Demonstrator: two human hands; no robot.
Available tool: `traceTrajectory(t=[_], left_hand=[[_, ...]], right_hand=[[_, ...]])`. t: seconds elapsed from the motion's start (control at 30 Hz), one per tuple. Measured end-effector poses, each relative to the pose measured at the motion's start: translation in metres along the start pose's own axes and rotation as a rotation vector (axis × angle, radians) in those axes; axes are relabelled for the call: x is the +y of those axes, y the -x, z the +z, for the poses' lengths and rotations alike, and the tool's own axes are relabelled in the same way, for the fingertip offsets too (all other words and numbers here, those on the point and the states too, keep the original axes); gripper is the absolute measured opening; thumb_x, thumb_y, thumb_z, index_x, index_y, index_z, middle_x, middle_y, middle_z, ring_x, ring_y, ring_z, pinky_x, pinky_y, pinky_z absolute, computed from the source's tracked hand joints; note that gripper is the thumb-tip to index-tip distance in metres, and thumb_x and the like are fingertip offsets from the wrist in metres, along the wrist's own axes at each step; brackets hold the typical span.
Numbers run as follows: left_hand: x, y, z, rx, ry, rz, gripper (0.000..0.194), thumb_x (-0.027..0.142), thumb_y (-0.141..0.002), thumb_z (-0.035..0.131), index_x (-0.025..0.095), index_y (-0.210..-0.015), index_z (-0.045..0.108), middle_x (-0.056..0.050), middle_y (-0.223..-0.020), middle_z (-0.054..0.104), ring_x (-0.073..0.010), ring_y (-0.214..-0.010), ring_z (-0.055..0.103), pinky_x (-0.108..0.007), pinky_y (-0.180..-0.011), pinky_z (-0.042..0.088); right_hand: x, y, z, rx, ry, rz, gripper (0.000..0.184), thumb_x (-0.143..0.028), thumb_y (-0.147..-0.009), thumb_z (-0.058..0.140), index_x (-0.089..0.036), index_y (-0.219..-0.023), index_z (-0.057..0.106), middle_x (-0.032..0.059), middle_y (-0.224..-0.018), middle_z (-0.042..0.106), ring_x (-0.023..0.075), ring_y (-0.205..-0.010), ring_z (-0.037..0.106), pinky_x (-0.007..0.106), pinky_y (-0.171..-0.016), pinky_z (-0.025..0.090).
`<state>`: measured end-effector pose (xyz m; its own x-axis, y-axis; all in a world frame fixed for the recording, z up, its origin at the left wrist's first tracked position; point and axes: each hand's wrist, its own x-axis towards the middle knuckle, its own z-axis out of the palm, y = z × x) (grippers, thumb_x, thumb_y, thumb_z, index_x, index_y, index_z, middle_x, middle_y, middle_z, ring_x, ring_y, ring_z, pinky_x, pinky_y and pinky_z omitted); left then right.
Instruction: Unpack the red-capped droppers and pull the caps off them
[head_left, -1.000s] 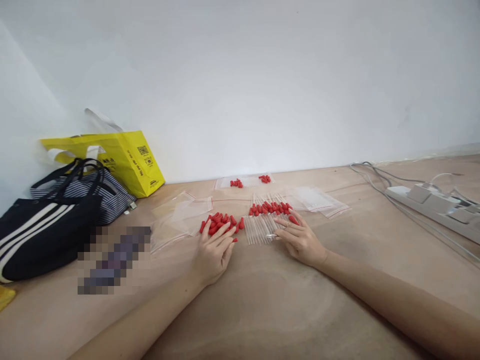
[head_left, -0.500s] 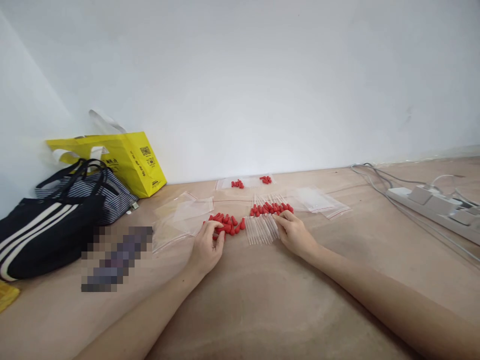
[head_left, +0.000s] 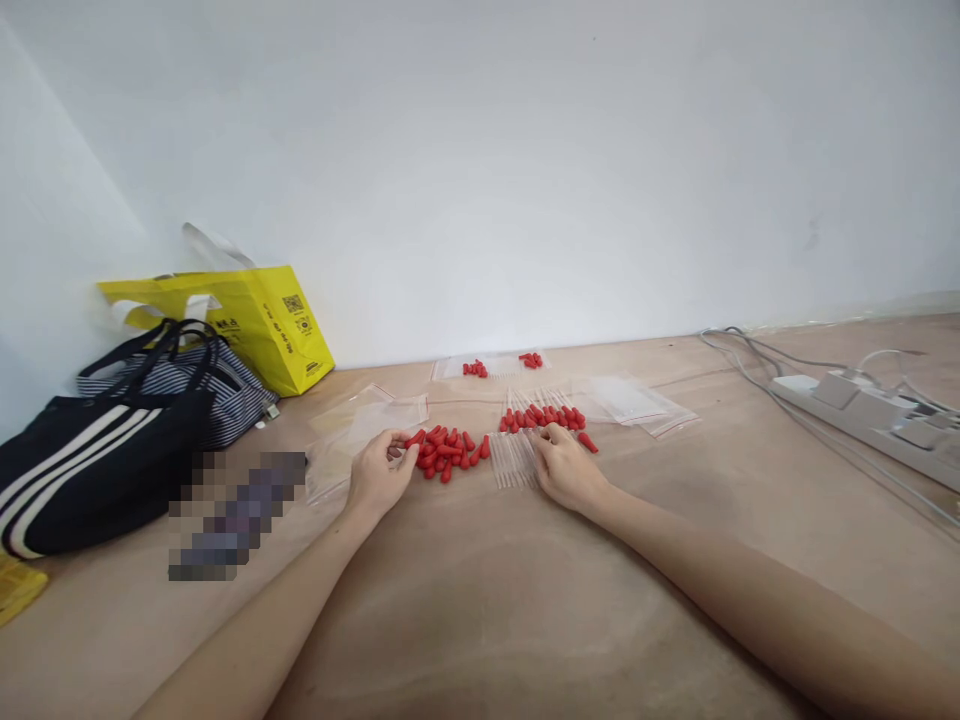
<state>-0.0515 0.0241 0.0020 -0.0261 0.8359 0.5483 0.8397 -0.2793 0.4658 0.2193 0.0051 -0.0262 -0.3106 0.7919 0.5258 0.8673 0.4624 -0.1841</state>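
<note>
My left hand (head_left: 381, 475) is at the left edge of a loose pile of red rubber bulbs (head_left: 450, 450). Its thumb and fingertips are closed on one red rubber bulb (head_left: 415, 438). Just right of the pile, a row of thin clear dropper tubes (head_left: 510, 462) lies side by side. My right hand (head_left: 566, 468) rests over the right end of this row, fingers pinched at the upper end of a tube; the grip is partly hidden. Beyond it lie droppers with red bulbs fitted (head_left: 544, 417). A single red bulb piece (head_left: 588, 442) lies right of my right hand.
Clear zip bags (head_left: 386, 420) lie on the left, more zip bags (head_left: 637, 403) on the right. A bag with red bulbs (head_left: 491, 368) is by the wall. A yellow bag (head_left: 292, 335) and a black bag (head_left: 112, 470) stand left. A power strip (head_left: 870, 410) with cables sits right.
My left hand has drawn back left from over the pile, uncovering more bulbs. My right hand has shifted left along the tubes, and a red bulb piece now shows to its right.
</note>
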Motion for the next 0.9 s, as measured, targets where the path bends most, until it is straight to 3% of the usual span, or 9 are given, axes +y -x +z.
traceTrajectory(t=[0.17,0.4,0.63,0.77,0.9], left_hand=[[0.003,-0.014,-0.004,-0.105,-0.111,-0.083,0.024,0.037,-0.071,0.049,0.02,-0.081,0.061,-0.002,-0.078,0.066,-0.0177,-0.073,0.058,-0.026,-0.065,0.043],[-0.001,-0.034,0.0,-0.27,-0.13,-0.134,0.028,0.042,-0.067,0.052,0.022,-0.078,0.068,-0.002,-0.079,0.068,-0.0186,-0.068,0.058,-0.026,-0.06,0.042],[-0.003,-0.043,-0.006,-0.214,-0.183,-0.19,0.035,0.041,-0.075,0.041,0.019,-0.082,0.067,-0.004,-0.085,0.068,-0.0199,-0.075,0.061,-0.026,-0.063,0.044],[0.024,-0.052,0.004,-0.199,-0.222,-0.074,0.028,0.038,-0.073,0.045,0.021,-0.081,0.066,-0.003,-0.089,0.066,-0.0207,-0.082,0.058,-0.028,-0.071,0.042],[0.075,-0.057,0.038,-0.295,-0.221,0.122,0.018,0.035,-0.069,0.053,0.023,-0.071,0.066,-0.003,-0.089,0.064,-0.022,-0.094,0.053,-0.03,-0.083,0.038]], right_hand=[[0.002,0.008,-0.007,0.092,-0.023,-0.056,0.026,-0.011,-0.078,0.039,-0.015,-0.096,0.057,0.0092,-0.089,0.052,0.0189,-0.083,0.048,0.031,-0.073,0.039],[0.016,0.028,-0.021,0.19,0.022,-0.061,0.021,-0.017,-0.078,0.043,-0.017,-0.092,0.06,0.0088,-0.093,0.054,0.0203,-0.086,0.049,0.033,-0.074,0.037],[0.022,0.037,-0.03,0.195,0.006,-0.029,0.019,-0.018,-0.077,0.046,-0.018,-0.09,0.06,0.0072,-0.093,0.056,0.0184,-0.083,0.05,0.032,-0.071,0.034],[0.022,0.034,-0.029,0.192,0.01,-0.044,0.018,-0.017,-0.078,0.046,-0.019,-0.085,0.062,0.0053,-0.085,0.058,0.0164,-0.078,0.049,0.03,-0.067,0.03],[0.021,0.032,-0.03,0.156,0.04,-0.063,0.017,-0.02,-0.078,0.047,-0.021,-0.077,0.064,0.0032,-0.07,0.058,0.0161,-0.073,0.048,0.03,-0.063,0.027]])
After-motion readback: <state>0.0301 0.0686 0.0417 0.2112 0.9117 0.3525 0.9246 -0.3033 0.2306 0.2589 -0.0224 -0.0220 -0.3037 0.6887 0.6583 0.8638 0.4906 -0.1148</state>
